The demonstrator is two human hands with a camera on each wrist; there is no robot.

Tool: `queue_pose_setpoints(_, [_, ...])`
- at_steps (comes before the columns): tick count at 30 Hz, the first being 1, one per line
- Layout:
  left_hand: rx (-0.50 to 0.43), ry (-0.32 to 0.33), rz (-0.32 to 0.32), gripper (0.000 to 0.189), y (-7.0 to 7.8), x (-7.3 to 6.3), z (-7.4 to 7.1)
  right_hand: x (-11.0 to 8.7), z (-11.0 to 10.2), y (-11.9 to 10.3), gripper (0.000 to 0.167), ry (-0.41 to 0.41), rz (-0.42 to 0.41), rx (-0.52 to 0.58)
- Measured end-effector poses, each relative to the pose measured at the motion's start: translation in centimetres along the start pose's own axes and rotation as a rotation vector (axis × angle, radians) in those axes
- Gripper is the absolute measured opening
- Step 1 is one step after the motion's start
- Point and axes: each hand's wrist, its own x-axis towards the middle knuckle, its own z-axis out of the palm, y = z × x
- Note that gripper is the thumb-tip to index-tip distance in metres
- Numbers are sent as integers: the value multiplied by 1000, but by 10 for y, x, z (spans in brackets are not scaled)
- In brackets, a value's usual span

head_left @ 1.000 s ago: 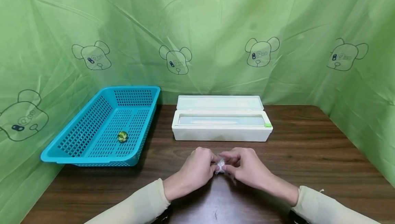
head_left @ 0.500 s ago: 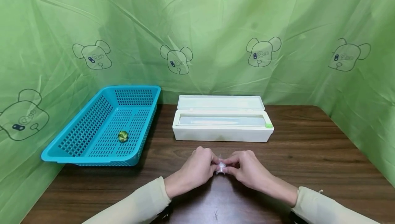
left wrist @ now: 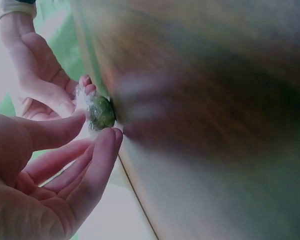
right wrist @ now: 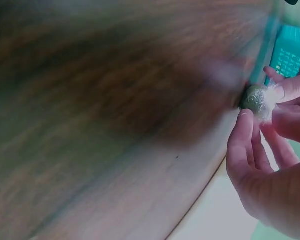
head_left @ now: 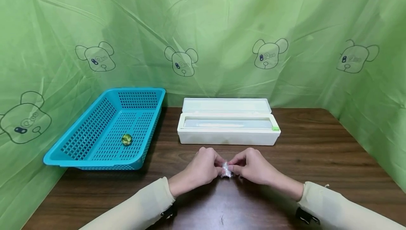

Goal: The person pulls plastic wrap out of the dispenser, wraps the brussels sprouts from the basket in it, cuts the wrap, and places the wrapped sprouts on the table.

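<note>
A small green ball, which looks like a Brussels sprout (left wrist: 101, 113), is wrapped in crinkled clear cling film (head_left: 226, 171) and sits low over the table. My left hand (head_left: 202, 166) pinches it from the left between thumb and fingers. From the right, my right hand (head_left: 254, 166) pinches the film with thumb and forefinger. Bunched film (right wrist: 268, 100) rises on the upper side, between the two thumbs. In the head view the fingers and film mostly hide the green ball.
Behind the hands stands a white cling film box (head_left: 226, 138) with its lid raised and a roll inside. To the left, a blue basket (head_left: 63, 157) holds one unwrapped Brussels sprout (head_left: 126, 139). A green curtain (head_left: 222, 18) surrounds the dark wooden table (head_left: 317, 159).
Both hands stay at the wrapped sprout and shift slightly, with fingertips regripping. The right fingers have drawn a little back, and more of the film shows between the hands. Basket and box have not moved.
</note>
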Motion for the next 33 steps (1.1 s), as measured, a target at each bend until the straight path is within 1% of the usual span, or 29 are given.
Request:
queue_pose_setpoints(3, [16,-27,0,6,0,3,-2,4,-1,1,2,-8,20,67])
queue_pose_setpoints(6, [28,-40,23,5,0,5,-3,6,-2,2,4,-5,40,103])
queue_pose_setpoints(9, [-7,-49,43,4,-1,7,-4,8,-2,1,7,-6,83,133])
queue_pose_setpoints(10, [-35,-60,34,4,-1,7,-4,8,-2,1,8,-11,100,146])
queue_pose_setpoints(12, [-115,-91,-6,3,-3,6,-5,8,-2,1,9,-21,131,167])
queue_pose_setpoints(15, [-228,-132,-94,3,-6,6,-7,8,-1,2,12,-31,167,183])
queue_pose_setpoints(17, [-275,-142,-138,6,-7,6,-8,8,-1,2,14,-38,186,197])
queue_pose_setpoints(21, [-314,-132,-168,7,-9,8,-8,7,-1,3,18,-71,210,212])
queue_pose_setpoints(25, [-362,-128,-209,4,-10,10,-7,7,-3,5,21,-129,204,217])
queue_pose_setpoints(27, [-380,-139,-233,5,-10,10,-8,6,-4,6,21,-147,197,235])
queue_pose_setpoints(29, [-397,-161,-255,6,-9,10,-9,5,-5,6,20,-147,191,262])
queue_pose_setpoints(31, [-415,-182,-267,5,-9,10,-10,5,-5,7,20,-128,180,286])
queue_pose_setpoints(33, [-442,-188,-270,4,-9,10,-11,5,-6,7,21,-101,168,305])
